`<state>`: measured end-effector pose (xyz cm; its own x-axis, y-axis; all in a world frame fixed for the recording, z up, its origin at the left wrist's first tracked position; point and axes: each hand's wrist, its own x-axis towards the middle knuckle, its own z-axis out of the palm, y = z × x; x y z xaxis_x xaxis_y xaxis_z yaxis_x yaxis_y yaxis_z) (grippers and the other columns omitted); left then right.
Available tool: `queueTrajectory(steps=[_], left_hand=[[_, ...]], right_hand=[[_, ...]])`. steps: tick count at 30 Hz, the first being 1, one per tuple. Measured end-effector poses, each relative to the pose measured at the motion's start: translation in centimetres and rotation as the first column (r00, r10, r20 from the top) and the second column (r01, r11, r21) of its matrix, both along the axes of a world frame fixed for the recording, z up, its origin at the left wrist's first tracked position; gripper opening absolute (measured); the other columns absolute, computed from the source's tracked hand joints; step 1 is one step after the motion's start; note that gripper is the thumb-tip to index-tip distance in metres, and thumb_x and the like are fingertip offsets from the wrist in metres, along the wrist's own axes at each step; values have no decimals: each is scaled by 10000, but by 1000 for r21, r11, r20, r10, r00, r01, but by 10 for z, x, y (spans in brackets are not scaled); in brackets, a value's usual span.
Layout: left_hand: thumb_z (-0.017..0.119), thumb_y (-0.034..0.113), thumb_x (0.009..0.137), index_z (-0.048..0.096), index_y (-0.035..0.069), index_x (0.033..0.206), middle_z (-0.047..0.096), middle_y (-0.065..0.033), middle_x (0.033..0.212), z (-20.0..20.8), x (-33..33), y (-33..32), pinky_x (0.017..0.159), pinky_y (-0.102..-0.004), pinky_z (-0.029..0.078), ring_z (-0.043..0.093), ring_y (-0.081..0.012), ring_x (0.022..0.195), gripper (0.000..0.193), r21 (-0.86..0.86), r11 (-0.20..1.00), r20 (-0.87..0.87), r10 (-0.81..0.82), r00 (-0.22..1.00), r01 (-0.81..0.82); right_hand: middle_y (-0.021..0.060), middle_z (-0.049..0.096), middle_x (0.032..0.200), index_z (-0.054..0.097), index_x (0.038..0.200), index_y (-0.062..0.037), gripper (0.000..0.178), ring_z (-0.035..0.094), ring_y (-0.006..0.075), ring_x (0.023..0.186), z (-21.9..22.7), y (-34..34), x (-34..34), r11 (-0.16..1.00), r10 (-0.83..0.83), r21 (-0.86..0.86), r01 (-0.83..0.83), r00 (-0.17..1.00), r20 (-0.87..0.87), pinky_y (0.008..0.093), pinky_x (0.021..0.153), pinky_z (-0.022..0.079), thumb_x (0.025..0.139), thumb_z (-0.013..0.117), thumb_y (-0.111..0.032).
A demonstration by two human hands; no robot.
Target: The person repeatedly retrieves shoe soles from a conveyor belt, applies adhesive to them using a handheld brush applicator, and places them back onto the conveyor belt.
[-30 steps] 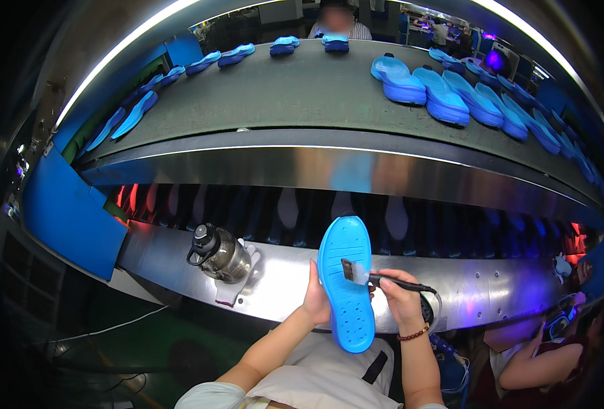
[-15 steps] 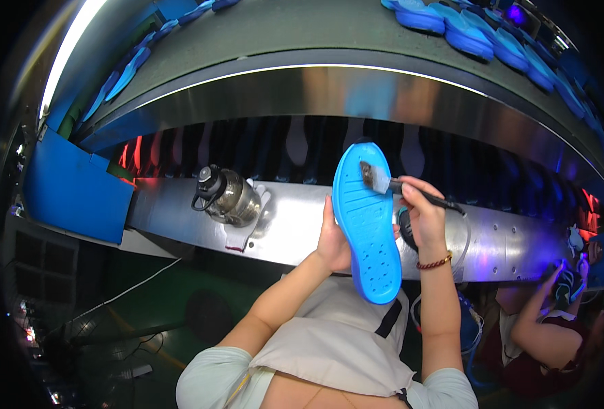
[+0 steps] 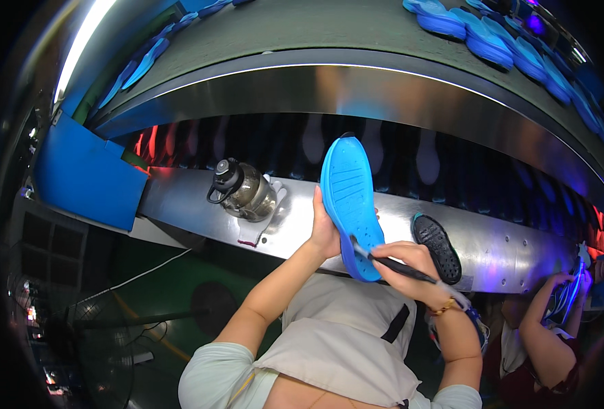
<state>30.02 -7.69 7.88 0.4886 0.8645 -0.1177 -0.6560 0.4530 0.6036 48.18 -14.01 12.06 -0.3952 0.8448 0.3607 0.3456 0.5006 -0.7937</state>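
A bright blue shoe sole [image 3: 348, 178] is held up in front of me, its ribbed and dimpled side facing me. My left hand [image 3: 325, 230] grips its left edge, the thumb along the side and other fingers hidden behind. In my right hand [image 3: 414, 267] is a brush [image 3: 405, 269] with a dark handle; a pale tube seems to run from its back end. The bristle end meets the sole's lower part, near the heel. To the right of the hands, a black sole [image 3: 438, 247] with a dimpled heel lies on the metal ledge [image 3: 486, 255].
A clear bottle with a black lid [image 3: 246, 193] stands on the ledge beside a white glove [image 3: 251, 233]. Beyond, dark and pale sole shapes fill a low slot. Blue soles [image 3: 487, 42] lie on the raised green belt [image 3: 302, 27]. At the right, another person's hands [image 3: 575, 279] hold glowing blue strips.
The brush has moved from the sole's upper part down toward the heel. The sole tilts slightly differently. The black sole on the ledge, mostly hidden before, is now exposed.
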Motion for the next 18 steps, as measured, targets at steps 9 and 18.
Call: queueTrajectory(steps=[9, 18], left_hand=[[93, 771, 740, 310, 93, 1323, 480, -154, 1192, 19, 26, -26, 919, -451, 401, 490, -302, 1077, 920, -107, 978, 207, -156, 966, 181], [76, 760, 749, 358, 39, 1261, 523, -191, 1088, 38, 27, -22, 801, -428, 477, 562, -294, 934, 928, -214, 961, 40, 190, 981, -177]], right_hand=[[93, 654, 823, 652, 884, -2, 171, 618, 140, 705, 33, 39, -4, 995, -50, -97, 22, 955, -293, 253, 672, 489, 719, 661, -46], [95, 658, 840, 657, 891, -15, 171, 622, 138, 791, 34, 24, 10, 965, 54, -233, -123, 958, -281, 253, 733, 487, 724, 661, -48]])
